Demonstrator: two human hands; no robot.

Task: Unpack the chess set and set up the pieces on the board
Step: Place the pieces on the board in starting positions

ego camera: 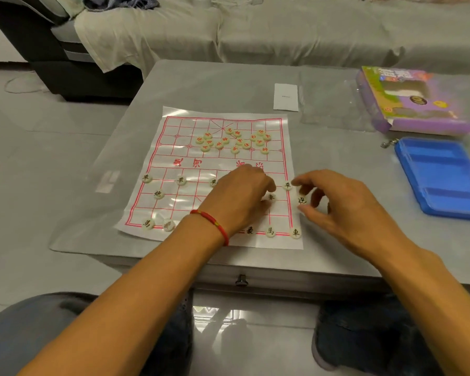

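Two hands, right hand [345, 204] pinching black piece [301, 200]

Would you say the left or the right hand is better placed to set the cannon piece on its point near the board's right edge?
The right hand, probably: it already holds the cannon piece by the board's right edge, while the left hand is busy further in.

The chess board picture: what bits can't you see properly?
- Head view: the left hand covers the middle black pieces and squares of the board.
- Whether the right hand actually pinches the loose piece is unclear; fingers partly hide it.
- Red pieces are too small to read.
- The blue tray and purple box are cut off by the right edge and blurred.
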